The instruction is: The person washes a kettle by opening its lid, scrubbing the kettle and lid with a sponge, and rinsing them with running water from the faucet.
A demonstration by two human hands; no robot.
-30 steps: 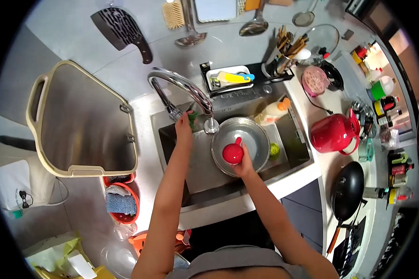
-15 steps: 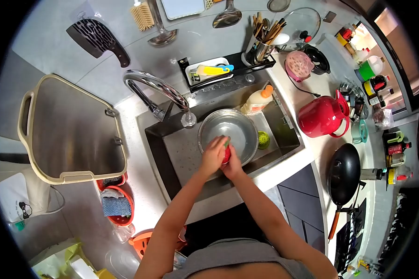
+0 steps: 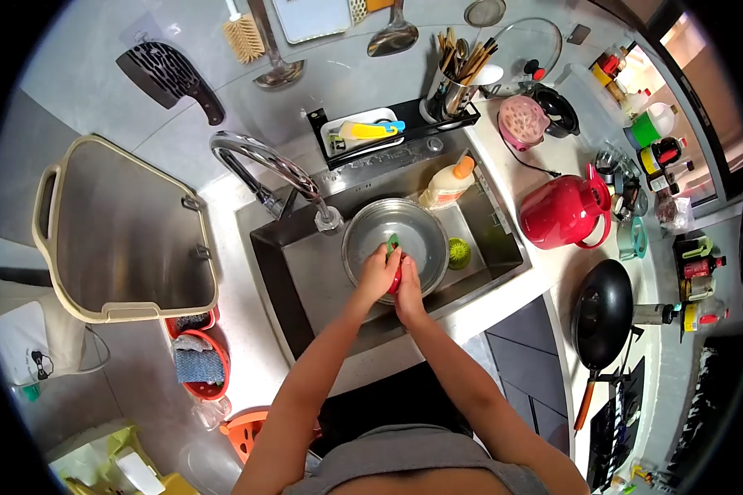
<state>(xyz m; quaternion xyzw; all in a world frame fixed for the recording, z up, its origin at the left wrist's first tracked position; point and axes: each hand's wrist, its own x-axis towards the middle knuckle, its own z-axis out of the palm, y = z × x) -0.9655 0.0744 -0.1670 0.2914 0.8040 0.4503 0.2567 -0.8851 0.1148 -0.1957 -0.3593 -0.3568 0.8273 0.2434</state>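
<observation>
Both hands meet over the near part of a round metal basin point(image 3: 357, 235) that stands in the sink point(image 3: 314, 272). My right hand point(image 3: 409, 295) is wrapped round a red, round fruit or vegetable point(image 3: 399, 275), mostly covered by the fingers. My left hand point(image 3: 376, 274) is closed on a small green tool point(image 3: 393, 241), its tip poking out above the fingers and close against the red piece; I cannot tell its exact kind. To the right of the basin lies a bright green ridged ball-like item point(image 3: 459, 253), and behind it leans a bottle with an orange cap point(image 3: 447, 185).
The faucet point(image 3: 285, 169) arches over the sink's left side. A cutting board point(image 3: 132, 231) stands at the left, above a red basket with cloths point(image 3: 202, 363). On the right counter are a red thermos jug point(image 3: 557, 210) and a black wok point(image 3: 603, 313).
The green tool shows more above the left hand's fingers now. Both hands stay together over the basin, and the whole view has shifted slightly.
</observation>
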